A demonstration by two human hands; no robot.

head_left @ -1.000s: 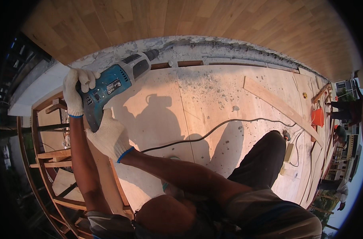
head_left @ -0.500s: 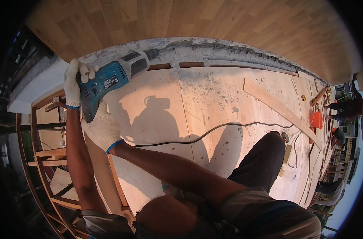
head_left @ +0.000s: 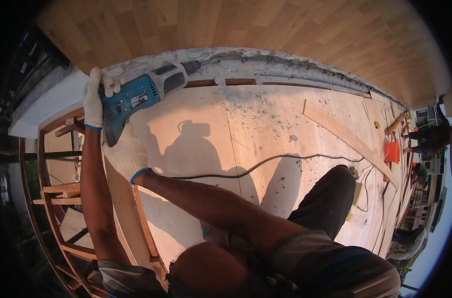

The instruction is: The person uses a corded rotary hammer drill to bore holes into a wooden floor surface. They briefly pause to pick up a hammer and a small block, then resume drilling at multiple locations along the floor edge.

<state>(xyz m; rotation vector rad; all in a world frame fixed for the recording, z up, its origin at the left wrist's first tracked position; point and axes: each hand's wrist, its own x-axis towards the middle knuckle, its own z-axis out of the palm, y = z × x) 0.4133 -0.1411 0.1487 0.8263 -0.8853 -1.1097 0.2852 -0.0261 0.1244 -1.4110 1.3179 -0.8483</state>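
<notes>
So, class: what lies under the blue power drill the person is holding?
Under the blue power drill lies a pale plywood deck with the drill's shadow and a black cord. The right hand covers the lower handle; the left hand hides its rear.

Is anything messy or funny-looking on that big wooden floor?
Yes. Grey crumbs and dust are scattered over the plywood floor near the wall edge. A loose plank lies slanted across the sheets, and a black cord snakes over the floor. The blue power drill, held in both gloved hands, looks fine.
</notes>
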